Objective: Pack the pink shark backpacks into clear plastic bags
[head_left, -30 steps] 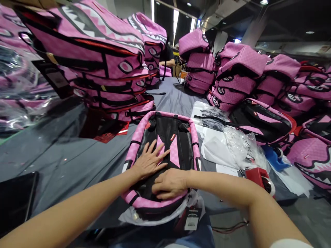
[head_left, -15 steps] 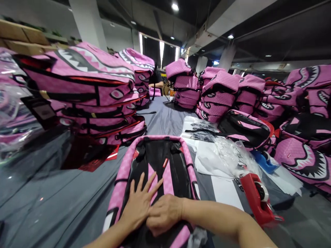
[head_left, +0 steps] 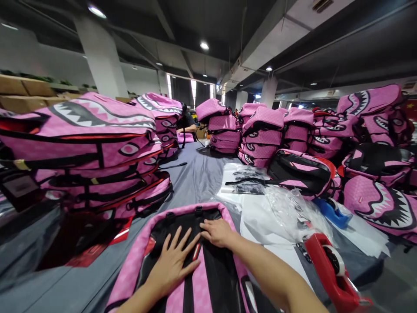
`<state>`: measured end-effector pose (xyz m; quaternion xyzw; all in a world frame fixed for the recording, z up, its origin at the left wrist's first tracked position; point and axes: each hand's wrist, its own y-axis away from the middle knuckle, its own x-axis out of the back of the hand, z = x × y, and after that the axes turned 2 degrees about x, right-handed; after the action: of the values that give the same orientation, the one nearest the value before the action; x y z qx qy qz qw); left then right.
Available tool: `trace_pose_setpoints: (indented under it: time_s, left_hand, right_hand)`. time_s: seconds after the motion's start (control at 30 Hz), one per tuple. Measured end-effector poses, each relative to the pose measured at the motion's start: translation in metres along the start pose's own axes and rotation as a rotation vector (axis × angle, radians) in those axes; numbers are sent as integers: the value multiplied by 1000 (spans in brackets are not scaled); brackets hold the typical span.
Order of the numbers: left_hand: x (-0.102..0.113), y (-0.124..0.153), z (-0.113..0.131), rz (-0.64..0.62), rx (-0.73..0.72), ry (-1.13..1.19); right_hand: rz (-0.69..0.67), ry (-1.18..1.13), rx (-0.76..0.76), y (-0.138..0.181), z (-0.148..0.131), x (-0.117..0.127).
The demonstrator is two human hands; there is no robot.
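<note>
A pink and black backpack (head_left: 224, 278) lies back side up on the grey table (head_left: 198, 174), right in front of me. My left hand (head_left: 172, 265) rests flat on its black back panel, fingers spread. My right hand (head_left: 216, 231) reaches further up the panel near the top edge, fingers lying on the fabric and slightly curled, holding nothing that I can see.
Stacks of pink shark-mouth backpacks (head_left: 94, 152) rise at the left, and more stacks (head_left: 260, 134) at the back and right. Clear plastic bags (head_left: 286, 208) and white sheets lie to the right. A red tape dispenser (head_left: 332, 269) and a blue one (head_left: 332, 211) sit beside them. A person (head_left: 186, 122) works far back.
The camera tilted upward, so the backpack sits lower in view. My right hand moved from the lower part of the back panel up toward its top edge. My left hand stayed flat.
</note>
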<state>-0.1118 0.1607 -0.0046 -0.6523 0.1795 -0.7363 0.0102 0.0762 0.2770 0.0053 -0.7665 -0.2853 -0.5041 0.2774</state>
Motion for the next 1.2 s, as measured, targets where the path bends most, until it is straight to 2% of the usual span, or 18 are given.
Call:
trace_pose_setpoints:
  time_s: [0.07,0.13,0.27,0.37,0.53,0.63,0.77,0.9,1.0,1.1,1.2]
  left_hand:
    - [-23,2,-5,-5,23,29]
    - [-39,8,-12,-8,6,37]
    - [-54,11,-28,144,-86,-75]
    - [-57,8,-33,274,-151,-191]
    - [-49,12,-22,264,-122,-198]
    - [-46,15,-18,253,-103,-153]
    - [-46,15,-18,171,-66,-52]
    - [-46,14,-16,153,-42,-26]
    - [-46,12,-17,155,-52,6]
    - [-44,8,-19,120,-42,53]
    - [-31,8,-12,62,-15,112]
  right_hand:
    - [32,-14,-57,-19,24,18]
    - [120,9,-160,-39,54,36]
    - [249,52,-422,-71,116,54]
    - [270,53,-589,-82,152,44]
    - [216,-6,-720,-90,186,27]
    - [177,-37,-758,-95,202,35]
    - [239,-32,-765,-91,216,62]
    - [290,-39,-672,-76,210,97]
    - [337,-40,-533,-69,184,128]
    - [404,-31,-350,-65,132,156]
    - [447,-55,-149,-54,62,168]
